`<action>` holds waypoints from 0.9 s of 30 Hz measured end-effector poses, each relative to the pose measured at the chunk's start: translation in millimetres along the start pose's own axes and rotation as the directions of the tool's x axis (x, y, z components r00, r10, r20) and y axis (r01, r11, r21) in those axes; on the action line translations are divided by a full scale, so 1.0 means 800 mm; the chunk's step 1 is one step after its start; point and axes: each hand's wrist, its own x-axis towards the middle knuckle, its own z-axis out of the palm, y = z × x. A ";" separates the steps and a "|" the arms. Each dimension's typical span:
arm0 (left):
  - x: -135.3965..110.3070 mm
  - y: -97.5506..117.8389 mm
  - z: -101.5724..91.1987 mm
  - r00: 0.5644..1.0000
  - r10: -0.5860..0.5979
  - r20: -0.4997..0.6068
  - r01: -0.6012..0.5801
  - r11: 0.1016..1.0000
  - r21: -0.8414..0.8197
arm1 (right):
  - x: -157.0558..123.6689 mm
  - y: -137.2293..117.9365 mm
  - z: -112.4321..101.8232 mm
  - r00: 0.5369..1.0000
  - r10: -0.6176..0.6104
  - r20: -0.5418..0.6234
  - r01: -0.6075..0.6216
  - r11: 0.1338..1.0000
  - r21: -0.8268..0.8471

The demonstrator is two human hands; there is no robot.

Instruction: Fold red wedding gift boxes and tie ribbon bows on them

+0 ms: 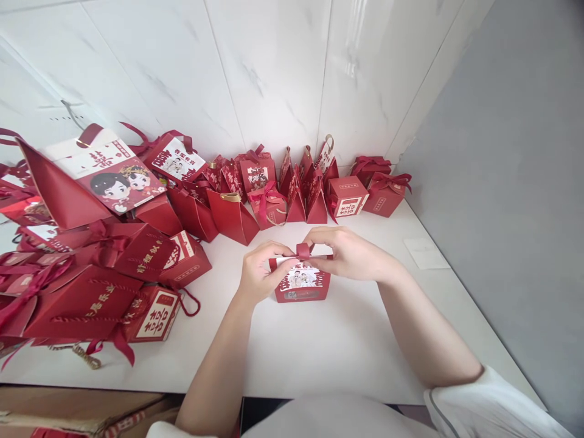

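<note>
A small red gift box (302, 285) with a white illustrated front panel and a clear window low down stands upright on the white table. Its top carries a short red ribbon loop (303, 250). At the box's upper left edge, my left hand (264, 271) pinches the top between thumb and fingers. My right hand (344, 252) grips the upper right edge the same way, its fingers close to the loop. Both thumbs press on the front of the top edge; the fingertips behind it are partly hidden.
A heap of red gift boxes and bags (82, 298) fills the table's left side. More red boxes (296, 188) line the back by the tiled wall (274, 73). A white square (426, 253) lies at the right, near a grey wall (515, 182). A cardboard box (68, 409) sits below.
</note>
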 end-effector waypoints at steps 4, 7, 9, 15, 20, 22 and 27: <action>0.001 0.002 0.003 0.998 0.057 0.003 -0.057 0.998 0.036 | -0.001 0.002 -0.002 0.999 -0.044 0.004 0.045 0.998 -0.042; 0.003 0.001 0.006 0.991 0.132 0.005 -0.132 0.990 0.045 | 0.000 0.007 -0.002 0.994 -0.110 0.016 0.111 0.992 -0.056; 0.003 -0.004 0.008 0.987 0.160 -0.016 -0.159 0.985 0.066 | 0.002 0.011 -0.001 0.992 -0.122 0.009 0.123 0.992 -0.032; -0.001 -0.044 0.017 0.958 -0.056 -0.280 0.077 0.995 0.063 | -0.010 0.044 -0.004 0.992 -0.042 -0.121 0.051 0.996 0.073; -0.010 -0.089 0.034 0.937 -0.184 -0.296 0.191 0.982 -0.006 | -0.089 0.125 -0.017 0.885 0.249 -0.393 -0.398 0.843 -0.361; -0.014 -0.106 0.041 0.938 -0.203 -0.282 0.211 0.978 -0.003 | -0.139 0.162 -0.019 0.800 0.391 -0.456 -0.583 0.687 -0.434; -0.020 -0.128 0.050 0.915 -0.294 -0.277 0.294 0.955 -0.043 | -0.243 0.217 -0.004 0.584 0.708 -0.396 -0.793 0.396 -0.463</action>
